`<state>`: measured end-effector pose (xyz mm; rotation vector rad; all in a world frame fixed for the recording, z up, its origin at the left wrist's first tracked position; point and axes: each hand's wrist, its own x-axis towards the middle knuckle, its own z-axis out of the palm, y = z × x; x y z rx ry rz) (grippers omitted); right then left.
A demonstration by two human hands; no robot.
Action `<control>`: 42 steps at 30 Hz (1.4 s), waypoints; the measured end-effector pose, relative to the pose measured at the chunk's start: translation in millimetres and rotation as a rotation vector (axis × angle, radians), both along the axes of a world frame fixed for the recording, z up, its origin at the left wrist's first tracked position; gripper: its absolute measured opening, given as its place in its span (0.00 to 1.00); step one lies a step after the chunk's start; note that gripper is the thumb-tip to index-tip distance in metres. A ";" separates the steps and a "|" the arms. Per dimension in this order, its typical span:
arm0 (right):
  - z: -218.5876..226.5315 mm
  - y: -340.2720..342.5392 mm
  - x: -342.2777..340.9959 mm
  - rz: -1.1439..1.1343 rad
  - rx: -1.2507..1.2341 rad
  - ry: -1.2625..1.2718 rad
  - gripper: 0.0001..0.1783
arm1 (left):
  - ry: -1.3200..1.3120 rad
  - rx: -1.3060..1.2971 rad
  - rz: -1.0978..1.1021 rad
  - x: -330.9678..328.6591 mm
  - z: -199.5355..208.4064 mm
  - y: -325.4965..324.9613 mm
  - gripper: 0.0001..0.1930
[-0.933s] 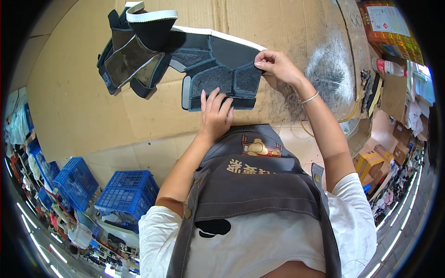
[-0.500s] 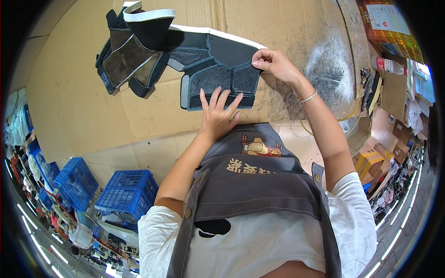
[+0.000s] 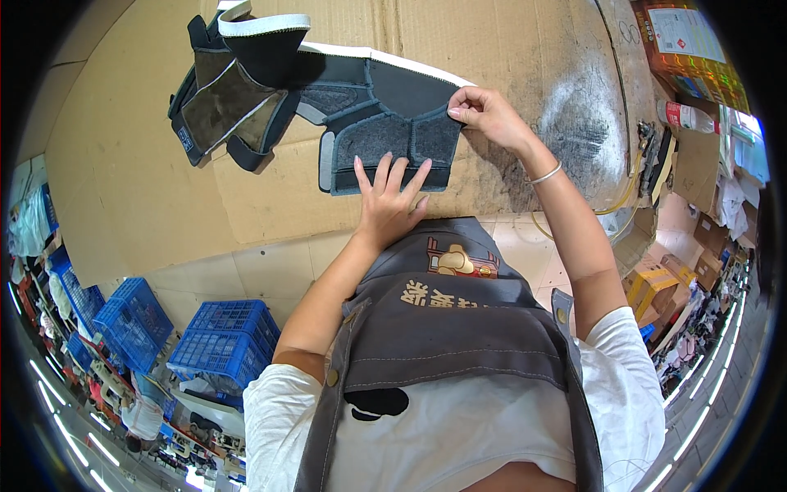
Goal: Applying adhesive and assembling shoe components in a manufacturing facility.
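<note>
A black fabric brace lies spread on the cardboard-covered table, with grey felt panels, dark trim and a white upper edge. At its right end my right hand pinches the corner between thumb and fingers. My left hand rests on the lower edge, fingers spread and laid flat over the grey panel. Toward the left the brace bunches up into a folded section with a brown panel, straps and a curled white-edged band.
Cardboard covers the tabletop, with a black-and-white stain at right. Beyond it are a plastic bottle, a yellow hose and a shiny box. Blue crates stand below left. Farther off is another person.
Almost nothing differs. My right hand and the pinched corner have shifted very slightly to the right, while my left hand stays on the lower edge.
</note>
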<state>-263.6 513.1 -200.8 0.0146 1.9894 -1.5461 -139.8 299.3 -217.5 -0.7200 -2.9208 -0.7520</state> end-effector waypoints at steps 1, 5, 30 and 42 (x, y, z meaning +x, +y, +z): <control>0.0 0.0 0.2 -0.004 -0.004 0.001 0.06 | -0.004 0.000 -0.001 -0.1 0.3 -0.1 0.30; 0.5 0.1 -0.1 0.007 0.016 0.008 0.06 | -0.003 0.003 0.004 0.4 -0.7 0.4 0.30; -4.4 -6.6 22.9 -0.276 0.179 0.207 0.12 | -0.038 -0.100 -0.081 0.5 -0.8 10.7 0.35; -12.0 -10.6 25.0 -0.345 0.194 0.230 0.13 | -0.026 -0.147 -0.071 2.4 -6.0 13.4 0.35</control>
